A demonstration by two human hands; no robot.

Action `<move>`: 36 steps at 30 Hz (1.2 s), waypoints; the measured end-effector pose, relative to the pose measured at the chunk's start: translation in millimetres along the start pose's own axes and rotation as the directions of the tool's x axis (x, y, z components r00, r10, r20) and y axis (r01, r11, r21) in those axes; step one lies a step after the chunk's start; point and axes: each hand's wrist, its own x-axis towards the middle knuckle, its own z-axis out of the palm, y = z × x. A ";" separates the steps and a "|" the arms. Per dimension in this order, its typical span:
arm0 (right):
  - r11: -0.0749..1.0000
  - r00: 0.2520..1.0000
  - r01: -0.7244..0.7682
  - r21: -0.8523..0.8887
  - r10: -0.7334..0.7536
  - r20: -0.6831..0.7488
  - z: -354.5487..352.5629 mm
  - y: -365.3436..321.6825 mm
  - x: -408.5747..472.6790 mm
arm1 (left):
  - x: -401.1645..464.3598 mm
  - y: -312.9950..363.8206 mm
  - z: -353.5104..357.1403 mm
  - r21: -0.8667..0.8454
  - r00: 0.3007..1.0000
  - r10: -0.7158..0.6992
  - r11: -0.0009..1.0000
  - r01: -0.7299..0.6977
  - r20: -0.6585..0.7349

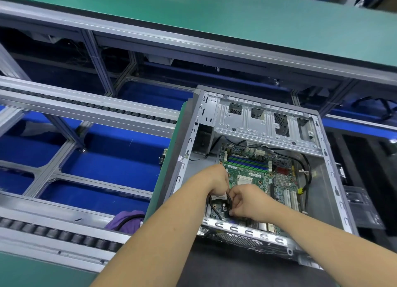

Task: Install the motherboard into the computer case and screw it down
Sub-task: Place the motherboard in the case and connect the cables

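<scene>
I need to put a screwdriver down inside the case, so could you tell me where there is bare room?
Bare metal floor lies between the motherboard and the case's right wall. The near-left corner is crowded: left hand and right hand hold a black cable there.

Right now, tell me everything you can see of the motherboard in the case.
The motherboard is a green circuit board lying flat inside the open grey metal computer case. It carries blue and green memory slots at its far end, a pale square socket mid-board, a finned silver heatsink and white expansion slots to the right. The left hand and right hand work over its near-left corner, holding a black cable looped there. No screwdriver shows.
</scene>
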 end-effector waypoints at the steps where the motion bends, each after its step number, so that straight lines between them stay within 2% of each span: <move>1: 0.999 1.000 0.015 -0.037 -0.015 -0.009 -1.5 1.0 -1.0 | 0.7 0.1 -0.2 -0.005 1.000 0.005 1.000 -0.005 0.004; 3: 0.981 0.998 0.057 -0.187 -0.057 0.003 -4.3 1.7 -2.9 | 1.4 0.4 -0.8 -0.018 1.000 0.012 1.000 -0.012 0.017; 4: 0.942 0.995 0.096 -0.322 -0.097 0.014 -6.4 0.5 -4.0 | 1.6 0.5 -1.0 -0.022 1.000 0.012 1.000 -0.011 0.025; 6: 0.787 0.966 0.237 -0.570 -0.251 0.055 -8.6 -3.6 -7.5 | 1.0 1.6 -1.1 -0.021 0.999 0.010 1.000 -0.009 0.048; 8: 0.602 0.854 0.444 -0.664 -0.509 0.109 -9.8 -4.8 -11.6 | 0.2 2.9 -1.4 -0.007 0.998 0.010 1.000 -0.010 0.055; 9: 0.530 0.797 0.505 -0.681 -0.589 0.134 -11.4 -5.1 -14.8 | -0.1 3.1 -1.8 -0.004 0.999 0.007 1.000 -0.007 0.049; 11: 0.452 0.770 0.542 -0.708 -0.604 0.205 -16.1 -6.6 -20.9 | -0.6 3.5 -2.8 -0.012 0.999 -0.002 1.000 0.003 0.038; 13: 0.401 0.787 0.530 -0.747 -0.561 0.257 -18.6 -9.3 -22.7 | -0.6 2.8 -2.5 -0.013 0.999 -0.006 1.000 0.007 0.036; 17: 0.394 0.842 0.505 -0.768 -0.419 0.340 -13.0 -9.6 -15.0 | 0.0 1.0 -0.2 -0.073 0.999 -0.009 0.997 0.012 0.043; 22: 0.443 0.906 0.419 -0.793 -0.266 0.330 -9.2 -18.5 -11.6 | 2.3 -0.6 2.4 -0.101 1.000 0.016 0.995 -0.014 0.019; 29: 0.631 0.932 0.361 -0.687 -0.221 0.287 -11.2 -12.0 -10.3 | 4.1 -2.1 3.3 -0.068 0.999 0.038 0.997 -0.039 -0.005; 36: 0.667 0.951 0.307 -0.679 -0.184 0.248 -12.0 -10.5 -10.4 | 5.0 -1.5 2.9 -0.075 0.999 0.051 0.996 -0.051 0.004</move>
